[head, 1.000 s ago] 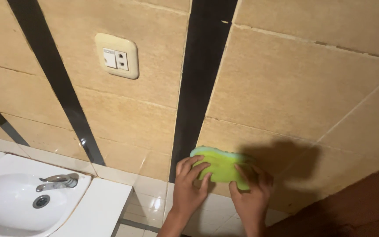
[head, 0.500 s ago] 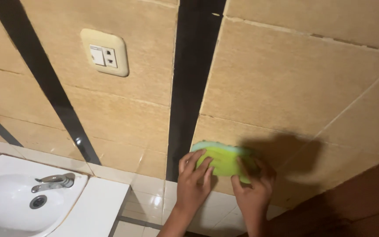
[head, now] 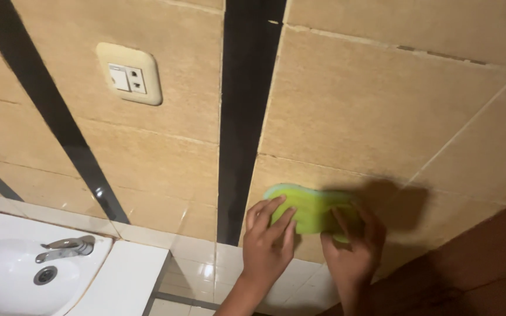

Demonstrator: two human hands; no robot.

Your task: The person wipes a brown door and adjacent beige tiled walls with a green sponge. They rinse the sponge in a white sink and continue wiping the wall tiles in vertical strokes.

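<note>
Both hands are pressing a green sponge (head: 311, 208) flat against the beige wall (head: 376, 111), low down, just to the right of the black stripe (head: 244, 117) that is running up the wall. The left hand (head: 267, 246) is lying on the left part of the sponge, its fingers (head: 276, 213) slightly spread and stretched over the edge, pushing it to the tile and not pinching it. The right hand (head: 352, 248) is covering the lower right corner of the sponge, with the fingers bent over it; whether the thumb is gripping under the edge, one cannot tell. The sponge is casting a dark shadow on the tile to its right.

Below the hands, a row of white tiles (head: 200, 257) is running along the bottom of the wall. At the near left, a white sink (head: 13, 275) with a metal tap (head: 65, 247) and a round drain (head: 45, 275) is standing well apart from the hands. Higher on the wall, to the left of the stripe, a cream socket plate (head: 129, 74) is sitting. A second black stripe (head: 48, 105) is crossing the wall diagonally further left.
</note>
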